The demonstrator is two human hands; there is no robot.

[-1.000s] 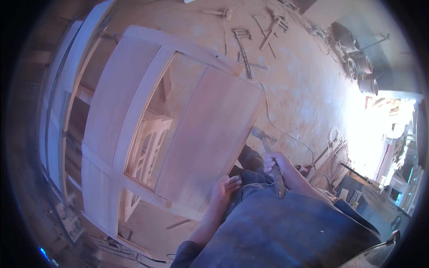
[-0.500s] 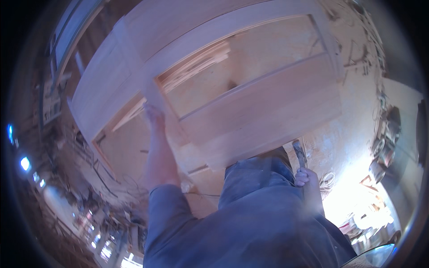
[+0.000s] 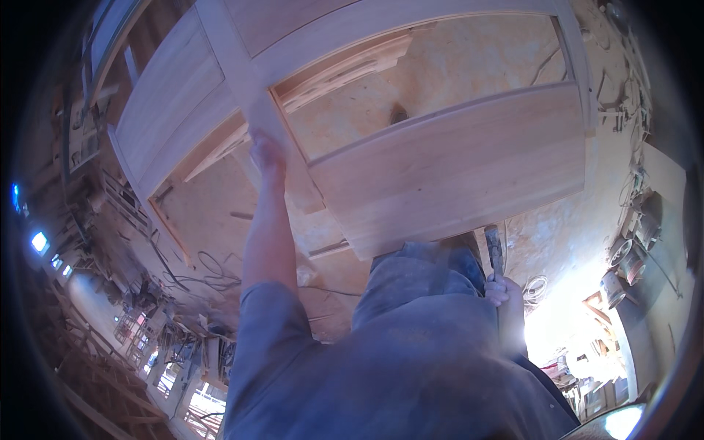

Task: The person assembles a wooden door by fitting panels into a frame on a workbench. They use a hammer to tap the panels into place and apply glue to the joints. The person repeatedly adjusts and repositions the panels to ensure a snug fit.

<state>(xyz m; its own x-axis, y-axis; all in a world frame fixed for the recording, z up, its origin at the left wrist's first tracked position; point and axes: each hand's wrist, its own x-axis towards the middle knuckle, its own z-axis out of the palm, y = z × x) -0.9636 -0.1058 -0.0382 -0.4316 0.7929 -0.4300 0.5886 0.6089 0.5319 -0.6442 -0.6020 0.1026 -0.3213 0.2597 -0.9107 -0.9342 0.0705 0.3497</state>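
I'm holding a hammer [image 3: 493, 248] and touching a frame [image 3: 249, 86].
My right hand [image 3: 501, 290] is wrapping the hammer; my left hand's [image 3: 268, 152] curl is showing too blurred to tell.

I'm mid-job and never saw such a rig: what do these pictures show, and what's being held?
No machine here: a person works bare-handed. The camera sits on their head, looking down through a fisheye lens, so straight edges bend. In front is a large panelled wooden frame with openings; a dusty floor shows through and around it. The left grip is at the frame's crosspiece; blur hides whether it clasps it. The right grip is closed around a stick-like tool. A loose coil lies on the floor.
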